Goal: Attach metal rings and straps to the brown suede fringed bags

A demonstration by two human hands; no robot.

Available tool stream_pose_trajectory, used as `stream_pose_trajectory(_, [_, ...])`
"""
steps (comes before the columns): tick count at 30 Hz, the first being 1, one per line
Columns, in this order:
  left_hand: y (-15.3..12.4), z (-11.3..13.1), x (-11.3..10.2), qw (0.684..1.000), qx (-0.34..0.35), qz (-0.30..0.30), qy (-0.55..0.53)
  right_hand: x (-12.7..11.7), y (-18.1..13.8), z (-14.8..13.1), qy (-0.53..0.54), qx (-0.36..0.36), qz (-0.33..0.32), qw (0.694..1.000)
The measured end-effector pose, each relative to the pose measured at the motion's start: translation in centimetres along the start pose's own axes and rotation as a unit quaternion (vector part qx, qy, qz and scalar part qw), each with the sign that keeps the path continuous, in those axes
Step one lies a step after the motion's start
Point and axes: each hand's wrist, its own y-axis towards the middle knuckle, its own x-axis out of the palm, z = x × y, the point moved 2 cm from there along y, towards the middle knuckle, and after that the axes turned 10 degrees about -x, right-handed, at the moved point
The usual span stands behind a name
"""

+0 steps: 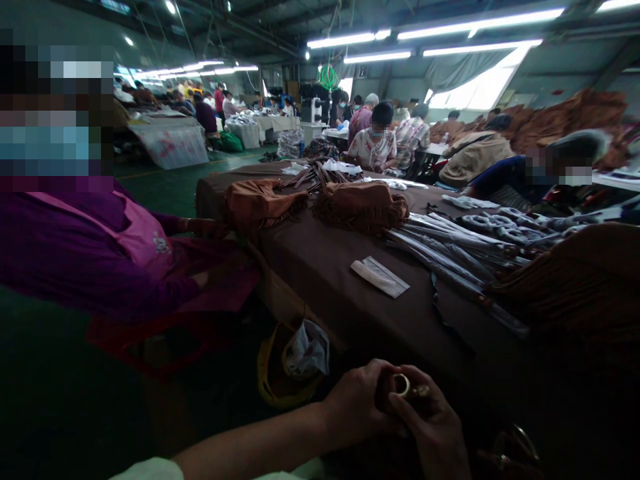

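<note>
Low in the picture, at the near edge of the brown table (pixel 320 267), my two hands meet around a small brown piece with a metal ring (pixel 401 385). My left hand (pixel 357 400) is closed around the brown piece from the left. My right hand (pixel 435 427) pinches the ring end from below and the right. What the piece is, I cannot make out in the dim light.
On the table lie a flat white packet (pixel 380 277), a bundle of long grey straps (pixel 450 250) and brown fringed bags (pixel 360 203). A person in purple (pixel 100 253) leans in at the left. A yellow bin with a white bag (pixel 290 363) stands below the table. More workers sit behind.
</note>
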Motion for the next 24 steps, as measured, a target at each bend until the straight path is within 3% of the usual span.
stream_pose_trajectory(3, [0.0, -0.2, 0.0, 1.000, -0.004, 0.002, -0.006, -0.1, 0.1, 0.1, 0.030, 0.012, -0.026, 0.999])
stream_pose_trajectory(11, [-0.2, 0.0, 0.1, 1.000, 0.016, -0.004, -0.013, -0.3, 0.1, 0.7, -0.094, -0.078, 0.044, 0.991])
stream_pose_trajectory(24, [-0.6, 0.6, -1.1, 0.995, 0.036, -0.045, -0.079, -0.5, 0.3, 0.8, -0.170, -0.089, 0.031, 0.981])
